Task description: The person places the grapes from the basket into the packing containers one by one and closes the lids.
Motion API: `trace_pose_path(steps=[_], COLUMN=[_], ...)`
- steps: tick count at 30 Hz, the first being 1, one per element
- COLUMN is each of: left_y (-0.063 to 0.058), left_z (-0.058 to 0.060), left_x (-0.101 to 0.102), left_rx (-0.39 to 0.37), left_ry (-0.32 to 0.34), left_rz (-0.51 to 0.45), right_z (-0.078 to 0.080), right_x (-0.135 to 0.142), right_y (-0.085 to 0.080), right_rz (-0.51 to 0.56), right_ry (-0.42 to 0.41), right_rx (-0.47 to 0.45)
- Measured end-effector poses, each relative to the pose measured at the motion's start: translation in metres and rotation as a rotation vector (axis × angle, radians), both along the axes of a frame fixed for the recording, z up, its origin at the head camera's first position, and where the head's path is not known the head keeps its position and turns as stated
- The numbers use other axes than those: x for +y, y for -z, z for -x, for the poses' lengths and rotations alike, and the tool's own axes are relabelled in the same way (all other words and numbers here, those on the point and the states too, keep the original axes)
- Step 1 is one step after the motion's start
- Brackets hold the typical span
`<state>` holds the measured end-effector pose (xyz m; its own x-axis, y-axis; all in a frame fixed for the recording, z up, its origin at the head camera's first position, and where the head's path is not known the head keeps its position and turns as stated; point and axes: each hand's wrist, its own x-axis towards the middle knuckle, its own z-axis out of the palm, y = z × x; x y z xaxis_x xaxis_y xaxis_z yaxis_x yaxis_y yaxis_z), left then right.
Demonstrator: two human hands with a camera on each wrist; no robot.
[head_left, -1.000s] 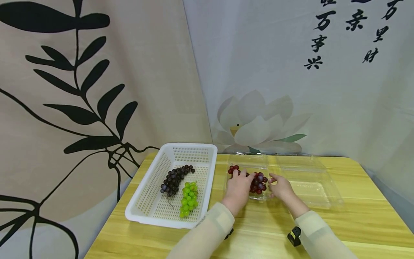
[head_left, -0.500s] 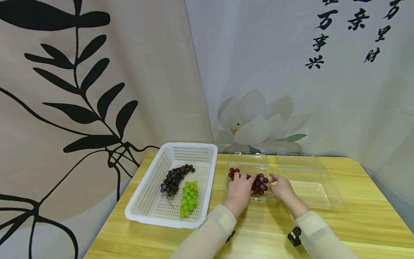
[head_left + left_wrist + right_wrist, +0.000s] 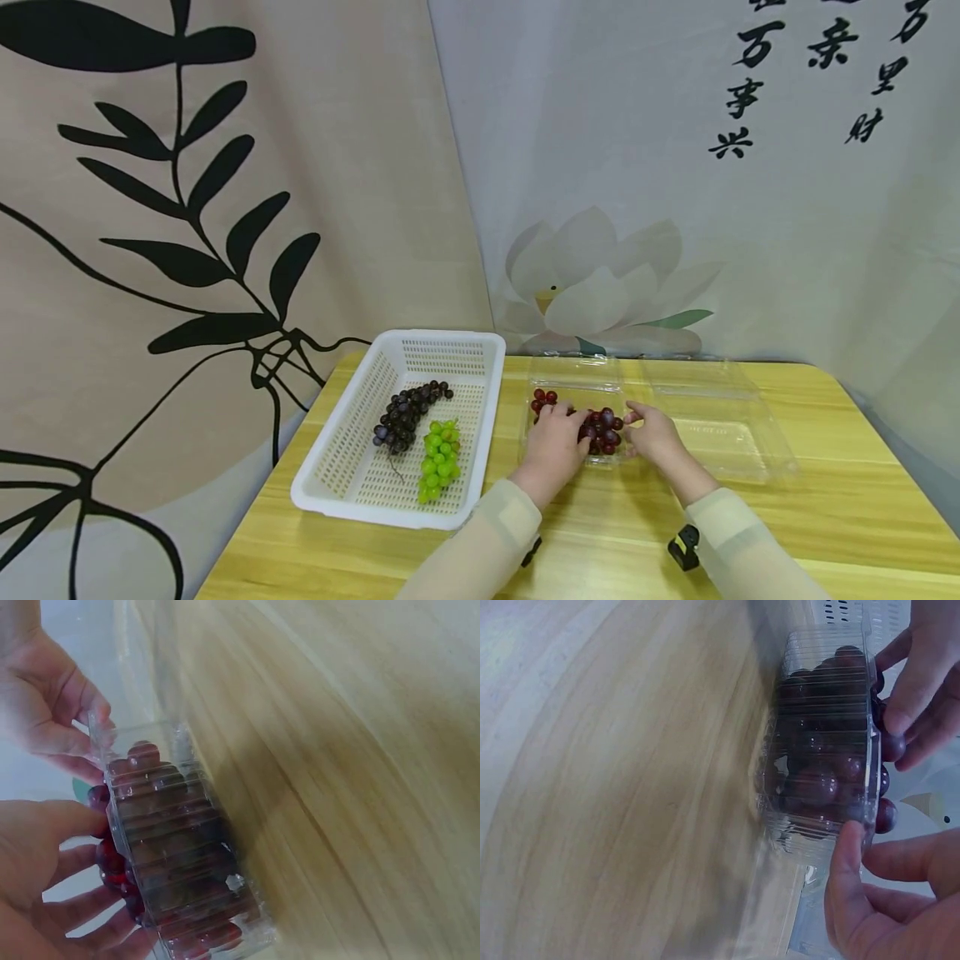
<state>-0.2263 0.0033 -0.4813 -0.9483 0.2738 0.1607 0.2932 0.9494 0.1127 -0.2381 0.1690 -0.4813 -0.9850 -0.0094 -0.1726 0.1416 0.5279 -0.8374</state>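
A bunch of red grapes (image 3: 601, 431) lies in a clear plastic clamshell box (image 3: 187, 825), its lid folded back. My left hand (image 3: 553, 442) rests over the bunch; in the left wrist view its spread fingers touch the grapes along the box's open side. My right hand (image 3: 654, 437) pinches the rim at the box's right end, with thumb and fingers on either side of the edge in the right wrist view. Part of the bunch is hidden beneath the left hand.
A white perforated basket (image 3: 491, 400) stands at the left with a bunch of black grapes (image 3: 405, 417) and a bunch of green grapes (image 3: 439, 462). Another open clear box (image 3: 712, 437) lies to the right on the wooden table (image 3: 847, 500). A printed curtain hangs behind.
The red grapes have shifted slightly toward me within the box. My left hand has drawn back a little, showing more of them. My right hand stays at the rim.
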Motion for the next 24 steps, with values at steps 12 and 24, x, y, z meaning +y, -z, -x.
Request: trace_pose_path(steps=[12,24], left_y=[0.004,0.007], left_z=[-0.001,-0.009], left_x=[-0.005,-0.016], left_rx=[-0.016,0.074], left_ry=[0.003,-0.170], left_rz=[-0.107,-0.407], right_z=[0.001,0.004], right_x=[0.000,0.002], right_y=[0.001,0.000], right_rz=[-0.022,-0.119], right_ry=[-0.006,-0.037], right_rx=[0.013,0.035])
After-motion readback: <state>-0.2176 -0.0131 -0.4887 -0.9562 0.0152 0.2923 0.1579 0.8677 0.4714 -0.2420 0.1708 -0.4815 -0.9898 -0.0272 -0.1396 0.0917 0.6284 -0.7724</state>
